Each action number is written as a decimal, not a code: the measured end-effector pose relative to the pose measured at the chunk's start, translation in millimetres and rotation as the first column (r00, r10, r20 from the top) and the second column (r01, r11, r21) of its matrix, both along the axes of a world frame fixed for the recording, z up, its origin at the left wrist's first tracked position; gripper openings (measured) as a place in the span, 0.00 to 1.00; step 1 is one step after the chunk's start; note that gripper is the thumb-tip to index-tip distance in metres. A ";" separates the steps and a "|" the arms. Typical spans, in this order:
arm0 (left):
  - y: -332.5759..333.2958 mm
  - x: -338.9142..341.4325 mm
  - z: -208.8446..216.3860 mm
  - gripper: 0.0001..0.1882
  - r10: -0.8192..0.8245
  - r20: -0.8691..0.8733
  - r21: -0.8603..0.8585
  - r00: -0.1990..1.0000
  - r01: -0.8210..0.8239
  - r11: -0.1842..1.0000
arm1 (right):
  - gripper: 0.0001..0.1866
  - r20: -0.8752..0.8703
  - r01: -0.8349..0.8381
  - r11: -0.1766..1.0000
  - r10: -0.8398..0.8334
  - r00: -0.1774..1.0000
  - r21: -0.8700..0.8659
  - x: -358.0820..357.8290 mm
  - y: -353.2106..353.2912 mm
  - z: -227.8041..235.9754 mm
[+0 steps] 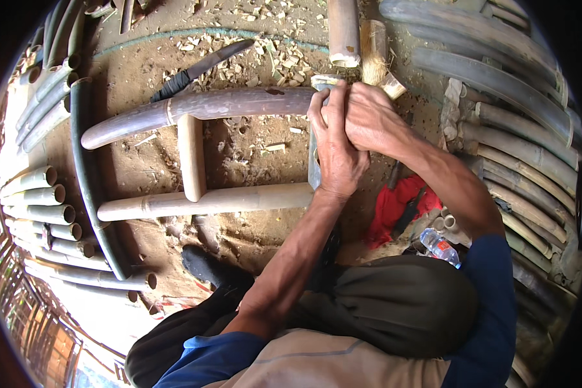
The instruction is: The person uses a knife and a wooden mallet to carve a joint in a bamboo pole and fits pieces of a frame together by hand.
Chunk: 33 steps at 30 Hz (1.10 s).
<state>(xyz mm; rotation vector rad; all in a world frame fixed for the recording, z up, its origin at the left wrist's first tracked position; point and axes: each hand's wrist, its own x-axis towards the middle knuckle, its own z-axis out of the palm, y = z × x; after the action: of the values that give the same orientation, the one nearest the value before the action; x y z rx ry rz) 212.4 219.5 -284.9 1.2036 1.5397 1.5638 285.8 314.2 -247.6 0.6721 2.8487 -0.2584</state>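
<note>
A bamboo frame lies on the ground before me. It has a curved upper pole [239, 103], a straighter lower pole [246, 199], a short crosspiece [191, 158] between them and an upright grey-green bamboo piece [314, 169] at their right ends. My left hand [337, 152] is closed over the corner where the upper pole meets that upright, its fingers bent across the top. Pressed against it on the right is my right hand [375, 119], also closed; whatever it grips is hidden beneath the fingers. A large knife [207, 66] with a dark wrapped handle rests beyond the upper pole.
Wood chips [281, 61] litter the ground. Cut bamboo tubes [42, 213] are stacked at left, more bamboo lengths [530, 145] at right. Thick bamboo pieces [344, 32] stand ahead. A red cloth [394, 210] and a plastic bottle [438, 246] lie near my right knee.
</note>
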 end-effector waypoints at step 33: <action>-17.3 34.0 42.2 0.59 -0.844 -0.024 -0.629 0.535 0.648 0.429 | 0.33 0.415 0.556 0.148 -0.516 0.749 -0.818 124.4 -90.2 -26.2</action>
<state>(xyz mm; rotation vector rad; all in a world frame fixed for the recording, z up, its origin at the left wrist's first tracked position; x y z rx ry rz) 246.5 202.3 -242.7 1.5390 1.1826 0.2452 410.2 224.0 -273.8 1.2926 1.6890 -1.7639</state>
